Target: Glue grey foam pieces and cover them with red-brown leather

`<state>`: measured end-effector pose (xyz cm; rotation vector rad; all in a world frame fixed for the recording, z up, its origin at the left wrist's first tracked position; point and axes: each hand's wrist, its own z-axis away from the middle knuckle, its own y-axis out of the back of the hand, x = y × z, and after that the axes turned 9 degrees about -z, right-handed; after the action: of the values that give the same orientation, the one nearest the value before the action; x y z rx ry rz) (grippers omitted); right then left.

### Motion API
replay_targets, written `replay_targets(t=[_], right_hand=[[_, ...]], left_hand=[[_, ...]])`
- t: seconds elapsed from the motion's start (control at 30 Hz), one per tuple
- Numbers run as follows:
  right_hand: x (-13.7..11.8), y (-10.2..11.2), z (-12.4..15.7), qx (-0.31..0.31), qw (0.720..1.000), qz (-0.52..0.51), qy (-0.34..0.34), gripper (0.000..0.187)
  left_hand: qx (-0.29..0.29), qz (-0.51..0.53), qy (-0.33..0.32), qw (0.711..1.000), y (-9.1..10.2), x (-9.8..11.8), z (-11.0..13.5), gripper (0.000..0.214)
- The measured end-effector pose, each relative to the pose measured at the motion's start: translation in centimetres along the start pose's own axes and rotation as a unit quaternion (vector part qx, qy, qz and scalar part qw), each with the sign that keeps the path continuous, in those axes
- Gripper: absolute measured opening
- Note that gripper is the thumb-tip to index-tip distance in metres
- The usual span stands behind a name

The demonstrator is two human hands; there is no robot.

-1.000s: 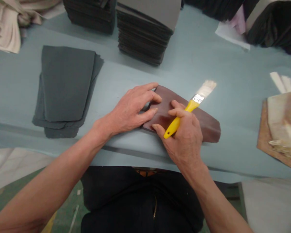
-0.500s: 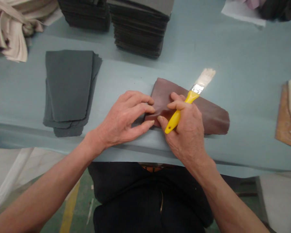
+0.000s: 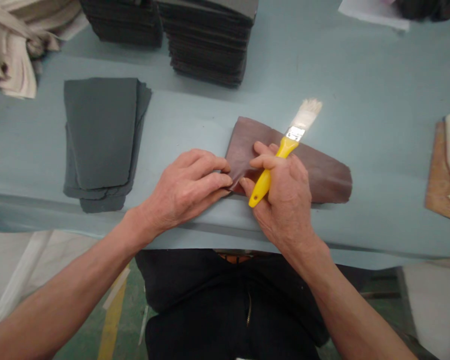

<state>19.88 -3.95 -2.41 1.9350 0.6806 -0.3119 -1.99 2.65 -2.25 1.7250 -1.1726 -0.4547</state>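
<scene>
A brown leather-like piece [image 3: 326,172], tapering toward the right, lies on the table before me. At its near left corner my left hand [image 3: 189,187] has thumb and fingers closed together on the edge. My right hand [image 3: 285,195] holds a paintbrush [image 3: 273,172] with a yellow handle and pale bristles, pointing up and right. The thumb and fingertips of that same hand also press on the brown piece, close to the left fingertips. Part of the brown piece is hidden under my right hand.
Dark grey tapered sheets [image 3: 101,135] lie in a loose pile on the left. Two tall dark stacks [image 3: 208,50] stand at the back. Beige cloth strips [image 3: 11,50] are at the far left. A brown board [image 3: 437,175] lies on the right of the blue-green table [image 3: 378,125].
My left thumb has moved in against the fingers at the near left corner of the brown piece. The view has shifted slightly; the brush stays in my right hand.
</scene>
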Motion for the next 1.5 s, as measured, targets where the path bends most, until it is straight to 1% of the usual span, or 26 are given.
replay_targets(t=[0.13, 0.3, 0.47, 0.57, 0.67, 0.73, 0.8, 0.87, 0.93, 1.0, 1.07, 1.17, 1.27, 1.37, 1.5], right_hand=[[0.1, 0.2, 0.2, -0.002, 0.999, -0.023, 0.044, 0.017], [0.2, 0.4, 0.8, -0.013, 0.99, -0.067, 0.125, 0.016], [0.2, 0.6, 1.6, -0.041, 0.981, -0.1, 0.158, 0.021], [0.2, 1.0, 2.1, -0.048, 0.979, -0.104, 0.167, 0.019], [0.6, 2.0, 2.8, -0.035, 0.985, -0.093, 0.141, 0.017], [1.2, 2.9, 3.0, -0.001, 0.992, -0.073, 0.101, 0.015], [2.2, 3.8, 3.0, 0.045, 0.996, -0.058, 0.059, 0.014], [3.3, 4.6, 2.7, 0.082, 0.996, -0.04, 0.025, 0.015], [4.4, 5.0, 2.4, 0.092, 0.996, -0.016, -0.003, 0.015], [5.3, 5.1, 2.1, 0.086, 0.996, 0.0, -0.023, 0.016], [5.8, 4.9, 2.1, 0.073, 0.997, -0.005, -0.035, 0.018], [6.2, 4.3, 2.5, 0.065, 0.997, -0.017, -0.039, 0.019], [6.4, 3.6, 2.8, 0.078, 0.996, -0.026, -0.038, 0.016], [6.6, 3.3, 2.9, 0.081, 0.996, -0.029, -0.039, 0.013], [6.5, 3.2, 2.8, 0.084, 0.996, -0.013, -0.014, 0.01]], left_hand=[[0.015, -0.013, -0.009, 1.0, 0.1, 0.0, 0.2, 0.005], [0.014, 0.026, -0.014, 0.999, 0.6, -0.2, 0.2, 0.009], [0.009, 0.031, -0.007, 0.999, 0.8, 0.0, -0.1, 0.006], [0.003, 0.033, -0.002, 0.999, 0.8, 0.1, -0.1, 0.008], [0.003, 0.047, -0.003, 0.999, 0.8, 0.0, 0.2, 0.012], [0.011, 0.062, 0.004, 0.998, 1.0, 0.0, 0.2, 0.013], [0.026, 0.068, 0.028, 0.997, 1.3, 0.2, 0.0, 0.011], [0.04, 0.054, 0.056, 0.996, 1.5, 0.6, -0.5, 0.011], [0.037, 0.034, 0.071, 0.996, 1.7, 1.1, -1.5, 0.015], [0.012, 0.019, 0.068, 0.997, 1.6, 2.0, -3.0, 0.022], [-0.032, 0.013, 0.045, 0.998, 1.0, 3.0, -4.6, 0.031], [-0.113, -0.002, 0.01, 0.994, -0.8, 4.4, -6.9, 0.047], [-0.178, -0.055, 0.018, 0.982, -2.8, 5.5, -8.5, 0.058], [-0.206, -0.109, 0.037, 0.972, -3.8, 5.9, -9.1, 0.065], [-0.217, -0.14, 0.059, 0.964, -3.4, 5.0, -8.8, 0.073]])
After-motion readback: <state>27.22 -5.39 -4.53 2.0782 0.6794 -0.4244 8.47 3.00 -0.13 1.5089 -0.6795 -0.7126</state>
